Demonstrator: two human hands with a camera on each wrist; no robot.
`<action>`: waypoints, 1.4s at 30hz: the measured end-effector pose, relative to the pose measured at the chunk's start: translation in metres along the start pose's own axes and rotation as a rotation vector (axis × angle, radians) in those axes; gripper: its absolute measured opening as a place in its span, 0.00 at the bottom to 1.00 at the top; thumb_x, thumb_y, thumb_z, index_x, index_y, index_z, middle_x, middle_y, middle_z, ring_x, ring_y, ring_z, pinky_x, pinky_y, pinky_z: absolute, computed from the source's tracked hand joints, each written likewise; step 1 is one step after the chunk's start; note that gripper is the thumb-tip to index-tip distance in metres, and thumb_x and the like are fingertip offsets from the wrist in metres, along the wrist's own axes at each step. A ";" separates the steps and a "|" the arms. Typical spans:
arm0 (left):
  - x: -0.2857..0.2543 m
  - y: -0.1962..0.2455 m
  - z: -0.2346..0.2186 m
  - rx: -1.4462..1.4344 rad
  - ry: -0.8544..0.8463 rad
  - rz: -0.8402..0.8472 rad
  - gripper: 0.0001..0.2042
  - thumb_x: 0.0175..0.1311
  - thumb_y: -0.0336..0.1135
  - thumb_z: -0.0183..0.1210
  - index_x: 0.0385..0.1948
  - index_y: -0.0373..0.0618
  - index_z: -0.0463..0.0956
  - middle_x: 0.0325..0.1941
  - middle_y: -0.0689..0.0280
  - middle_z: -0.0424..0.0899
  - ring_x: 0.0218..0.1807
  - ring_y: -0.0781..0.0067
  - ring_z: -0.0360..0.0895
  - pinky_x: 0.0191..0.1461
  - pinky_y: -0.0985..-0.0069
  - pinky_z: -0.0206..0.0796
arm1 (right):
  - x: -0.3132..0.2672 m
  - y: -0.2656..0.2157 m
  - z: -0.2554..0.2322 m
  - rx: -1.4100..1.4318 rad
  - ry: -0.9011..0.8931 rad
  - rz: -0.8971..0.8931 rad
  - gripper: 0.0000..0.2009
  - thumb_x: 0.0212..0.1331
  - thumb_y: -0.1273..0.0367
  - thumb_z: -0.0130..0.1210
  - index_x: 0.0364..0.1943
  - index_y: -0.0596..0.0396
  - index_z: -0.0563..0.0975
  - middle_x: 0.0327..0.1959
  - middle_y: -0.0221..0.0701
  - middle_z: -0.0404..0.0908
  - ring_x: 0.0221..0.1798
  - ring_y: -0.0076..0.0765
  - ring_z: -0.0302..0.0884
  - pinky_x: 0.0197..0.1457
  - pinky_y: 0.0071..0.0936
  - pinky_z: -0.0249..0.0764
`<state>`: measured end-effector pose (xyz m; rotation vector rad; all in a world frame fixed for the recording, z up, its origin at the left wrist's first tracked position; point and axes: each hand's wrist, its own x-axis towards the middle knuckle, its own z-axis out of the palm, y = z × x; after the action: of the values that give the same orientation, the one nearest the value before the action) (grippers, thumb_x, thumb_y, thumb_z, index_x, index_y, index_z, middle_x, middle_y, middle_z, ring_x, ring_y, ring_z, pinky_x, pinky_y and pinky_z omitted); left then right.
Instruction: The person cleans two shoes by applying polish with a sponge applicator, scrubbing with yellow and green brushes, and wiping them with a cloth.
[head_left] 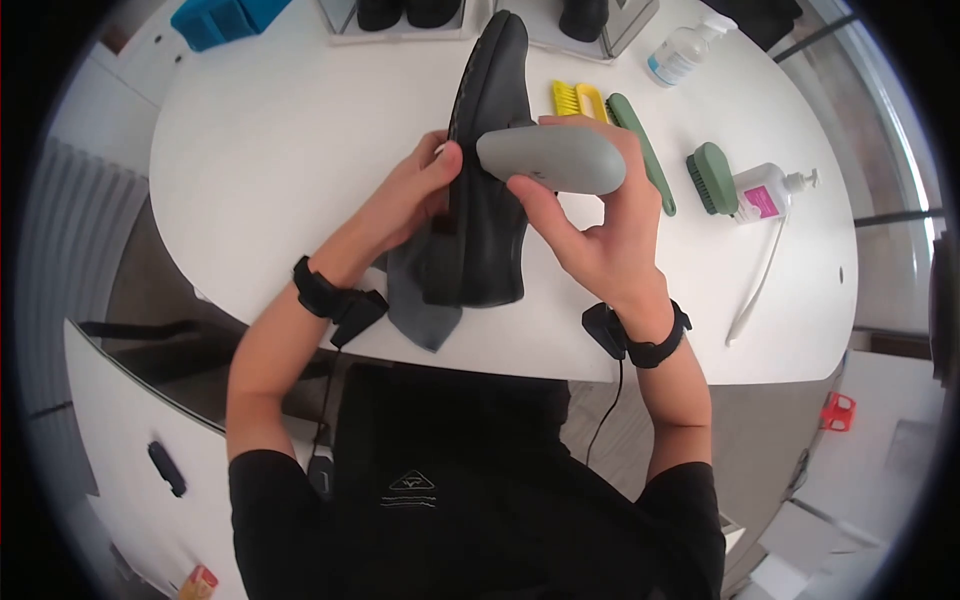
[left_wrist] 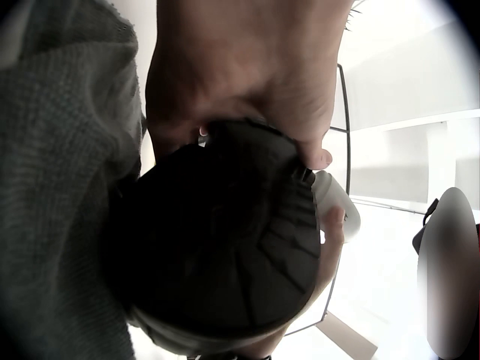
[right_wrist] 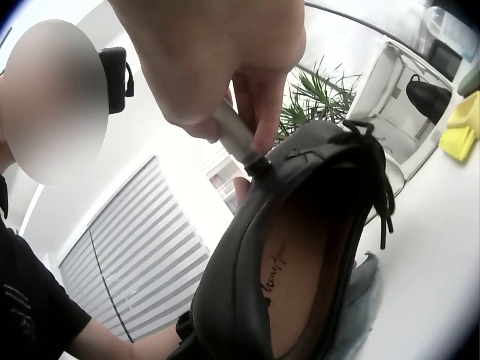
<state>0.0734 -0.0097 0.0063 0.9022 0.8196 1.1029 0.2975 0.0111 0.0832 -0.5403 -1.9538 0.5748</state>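
A black leather lace-up shoe (head_left: pixel 490 245) is held up over the near part of the white table, toe pointing away in the head view. My left hand (head_left: pixel 408 195) grips its left side, thumb on the upper. In the left wrist view the dark shoe (left_wrist: pixel 232 255) fills the middle below that hand. My right hand (head_left: pixel 615 225) holds a grey rounded handheld shoe polisher (head_left: pixel 550 158), fingers and thumb around its body. The polisher's dark tip (right_wrist: pixel 259 165) meets the side of the upper in the right wrist view. A blue-grey cloth (head_left: pixel 415 305) lies under the heel.
Right of the shoe lie a yellow brush (head_left: pixel 567 98), a long green brush (head_left: pixel 645 155) and a short green brush (head_left: pixel 712 178). Two pump bottles, one clear (head_left: pixel 680 55) and one white (head_left: pixel 765 193), stand beyond. More black shoes (head_left: pixel 408 12) stand at the back; a blue object (head_left: pixel 220 22) lies far left.
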 end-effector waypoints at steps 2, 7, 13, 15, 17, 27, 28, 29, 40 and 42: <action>0.005 -0.004 -0.007 0.004 0.066 -0.002 0.54 0.66 0.72 0.63 0.77 0.33 0.51 0.73 0.51 0.69 0.73 0.60 0.73 0.71 0.57 0.69 | 0.003 -0.004 -0.004 -0.044 -0.090 -0.028 0.22 0.59 0.75 0.71 0.57 0.57 0.77 0.48 0.36 0.88 0.40 0.38 0.89 0.44 0.29 0.83; 0.016 -0.011 -0.014 0.002 0.171 0.000 0.57 0.63 0.74 0.64 0.75 0.29 0.52 0.68 0.51 0.74 0.64 0.61 0.78 0.64 0.63 0.71 | -0.008 -0.018 -0.009 -0.050 -0.372 -0.057 0.26 0.49 0.80 0.67 0.57 0.52 0.80 0.50 0.38 0.86 0.45 0.51 0.85 0.43 0.37 0.84; 0.011 0.003 -0.008 0.010 0.272 -0.008 0.54 0.64 0.76 0.61 0.71 0.27 0.62 0.69 0.51 0.75 0.67 0.61 0.77 0.67 0.65 0.71 | -0.027 -0.029 -0.017 -0.108 -0.527 -0.083 0.29 0.42 0.81 0.62 0.56 0.50 0.81 0.55 0.37 0.83 0.49 0.47 0.86 0.46 0.34 0.87; 0.005 0.015 0.002 -0.031 0.258 0.005 0.52 0.65 0.76 0.59 0.70 0.29 0.66 0.70 0.51 0.76 0.68 0.62 0.76 0.69 0.66 0.69 | -0.034 -0.029 -0.019 -0.140 -0.559 -0.137 0.28 0.41 0.80 0.61 0.54 0.47 0.83 0.57 0.37 0.81 0.53 0.44 0.87 0.45 0.31 0.88; 0.003 0.020 0.007 -0.052 0.315 -0.004 0.47 0.68 0.75 0.57 0.68 0.34 0.73 0.69 0.53 0.78 0.68 0.62 0.75 0.73 0.65 0.66 | -0.042 -0.026 -0.018 -0.163 -0.532 -0.196 0.28 0.43 0.79 0.60 0.54 0.46 0.83 0.57 0.37 0.81 0.54 0.44 0.87 0.43 0.31 0.89; 0.010 0.010 -0.006 -0.192 0.251 -0.077 0.44 0.69 0.76 0.55 0.68 0.41 0.75 0.66 0.55 0.80 0.65 0.66 0.78 0.70 0.67 0.70 | -0.048 -0.025 -0.030 -0.164 -0.509 -0.247 0.27 0.44 0.77 0.60 0.55 0.44 0.82 0.58 0.37 0.81 0.58 0.45 0.86 0.43 0.33 0.89; 0.010 0.010 -0.007 -0.198 0.205 -0.089 0.44 0.69 0.76 0.55 0.68 0.40 0.75 0.66 0.55 0.80 0.64 0.67 0.79 0.69 0.67 0.72 | -0.048 -0.023 -0.030 -0.129 -0.492 -0.238 0.27 0.44 0.77 0.60 0.55 0.45 0.81 0.58 0.38 0.81 0.58 0.45 0.86 0.44 0.34 0.89; 0.010 0.010 -0.008 -0.203 0.159 -0.102 0.44 0.69 0.76 0.55 0.68 0.40 0.74 0.65 0.56 0.81 0.63 0.68 0.80 0.68 0.67 0.73 | -0.047 -0.021 -0.031 -0.093 -0.475 -0.229 0.27 0.44 0.77 0.61 0.55 0.46 0.81 0.58 0.38 0.82 0.58 0.46 0.86 0.45 0.35 0.89; -0.006 0.017 0.017 -0.044 0.076 -0.138 0.38 0.80 0.66 0.47 0.74 0.39 0.69 0.70 0.59 0.80 0.67 0.69 0.80 0.70 0.68 0.71 | -0.004 0.018 -0.024 -0.037 -0.155 0.071 0.22 0.63 0.74 0.70 0.59 0.58 0.73 0.50 0.42 0.87 0.45 0.44 0.89 0.46 0.36 0.86; -0.010 0.021 0.023 -0.037 0.064 -0.146 0.38 0.80 0.66 0.47 0.74 0.39 0.68 0.71 0.58 0.79 0.69 0.68 0.79 0.72 0.68 0.70 | 0.011 0.043 -0.024 -0.095 -0.025 0.155 0.21 0.65 0.72 0.69 0.59 0.59 0.73 0.50 0.42 0.87 0.44 0.42 0.89 0.44 0.34 0.86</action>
<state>0.0836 -0.0197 0.0355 0.7671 0.9009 1.0197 0.3205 0.0550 0.0744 -0.7521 -1.9813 0.5897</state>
